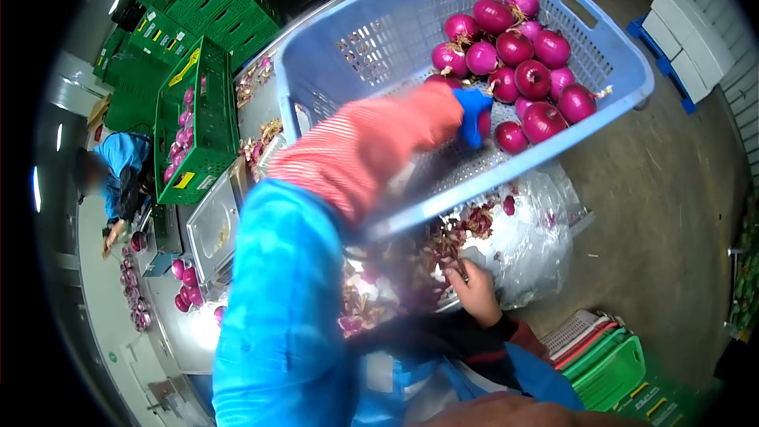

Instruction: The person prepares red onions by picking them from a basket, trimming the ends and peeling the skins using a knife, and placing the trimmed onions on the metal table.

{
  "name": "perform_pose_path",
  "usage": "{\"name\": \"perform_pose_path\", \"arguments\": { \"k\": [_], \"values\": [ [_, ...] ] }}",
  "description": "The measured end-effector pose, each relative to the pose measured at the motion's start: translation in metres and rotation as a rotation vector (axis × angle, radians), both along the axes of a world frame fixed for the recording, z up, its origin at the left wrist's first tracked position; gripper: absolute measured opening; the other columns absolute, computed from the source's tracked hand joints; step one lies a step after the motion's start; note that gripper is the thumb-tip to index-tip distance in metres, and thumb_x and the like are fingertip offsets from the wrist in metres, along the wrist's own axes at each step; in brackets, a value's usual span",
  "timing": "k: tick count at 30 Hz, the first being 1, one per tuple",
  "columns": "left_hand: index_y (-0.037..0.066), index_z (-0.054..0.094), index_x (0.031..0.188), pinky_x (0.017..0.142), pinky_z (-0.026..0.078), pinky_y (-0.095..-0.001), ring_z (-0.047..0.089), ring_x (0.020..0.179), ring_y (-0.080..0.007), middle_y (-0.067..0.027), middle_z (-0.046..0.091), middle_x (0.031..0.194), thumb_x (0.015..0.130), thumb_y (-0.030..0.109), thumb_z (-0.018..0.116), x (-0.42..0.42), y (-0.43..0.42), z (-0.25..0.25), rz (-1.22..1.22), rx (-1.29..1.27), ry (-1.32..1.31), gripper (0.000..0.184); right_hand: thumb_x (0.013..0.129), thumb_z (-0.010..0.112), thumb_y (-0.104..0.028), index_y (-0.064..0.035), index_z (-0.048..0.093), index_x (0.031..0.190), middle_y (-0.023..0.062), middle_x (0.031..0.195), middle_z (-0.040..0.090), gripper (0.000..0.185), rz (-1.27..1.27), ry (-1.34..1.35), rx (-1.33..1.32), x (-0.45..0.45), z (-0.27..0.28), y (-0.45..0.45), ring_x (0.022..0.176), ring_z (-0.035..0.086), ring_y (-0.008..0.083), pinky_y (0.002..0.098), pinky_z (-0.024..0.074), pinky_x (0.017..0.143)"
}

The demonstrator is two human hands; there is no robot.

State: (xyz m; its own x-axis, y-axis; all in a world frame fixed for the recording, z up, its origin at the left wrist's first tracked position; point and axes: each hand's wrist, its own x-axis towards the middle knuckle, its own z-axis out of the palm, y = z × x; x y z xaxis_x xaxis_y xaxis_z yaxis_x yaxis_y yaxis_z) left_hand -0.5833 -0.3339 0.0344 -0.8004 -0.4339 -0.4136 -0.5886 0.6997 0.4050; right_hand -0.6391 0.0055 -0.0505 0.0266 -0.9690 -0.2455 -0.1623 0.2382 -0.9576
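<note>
From my gloved left hand [473, 115], the nearer, the red onions [534, 77] lie heaped toward one o'clock in the blue crate [324, 41]; its fingers bend at one onion, grip unclear. My right hand [476, 292] curls at six o'clock by loose skins [477, 223]; I can't tell on what.

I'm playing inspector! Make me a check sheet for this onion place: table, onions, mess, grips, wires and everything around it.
Surface: grey, metal-looking table, partly covered.
Job's things: round, shiny purple-red onions in a big blue plastic basket, bunched towards one end.
Clutter: dry, papery onion skins and a crumpled clear plastic sheet, on the basket's near side.
Grips: blue-gloved left grip inside the basket, at the onions; bare right grip beside the skins. Whether either holds something: can't tell.
Cables: nothing seen.
Surroundings: stacked green plastic crates, a person in blue, white boxes.
</note>
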Motion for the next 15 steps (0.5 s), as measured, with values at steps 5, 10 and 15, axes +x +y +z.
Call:
{"name": "perform_pose_path", "arguments": {
  "k": [5,10,15],
  "values": [
    [0.009,0.047,0.133,0.098,0.049,-0.0424,0.059,0.115,-0.0260,-0.0123,0.058,0.126,0.091,0.031,0.063,0.066,0.043,0.084,0.453,0.800,0.788,0.050,0.094,0.058,-0.014,0.0021,0.062,0.098,0.0110,0.081,0.066,0.017,-0.073,0.134,-0.046,0.000,0.006,0.016,0.073,0.061,0.0172,0.0307,0.0482,0.067],
    [0.010,0.031,0.146,0.088,0.054,-0.0439,0.058,0.115,-0.0275,-0.0130,0.052,0.133,0.083,0.041,0.070,0.144,0.174,0.133,0.586,1.106,1.148,0.080,0.097,0.053,-0.017,-0.0016,0.064,0.099,0.0111,0.078,0.062,0.020,-0.214,0.052,-0.321,0.008,0.051,0.018,0.066,0.061,0.0178,0.0307,0.0480,0.062],
    [0.005,0.031,0.145,0.087,0.054,-0.0378,0.058,0.115,-0.0254,-0.0125,0.052,0.132,0.081,0.039,0.072,0.195,0.261,0.116,0.687,1.104,1.103,0.084,0.090,0.058,-0.004,-0.0002,0.063,0.103,0.0131,0.085,0.062,0.015,-0.153,0.256,-0.672,0.026,0.107,0.010,0.069,0.063,0.0264,0.0339,0.0493,0.062]
  ]
}}
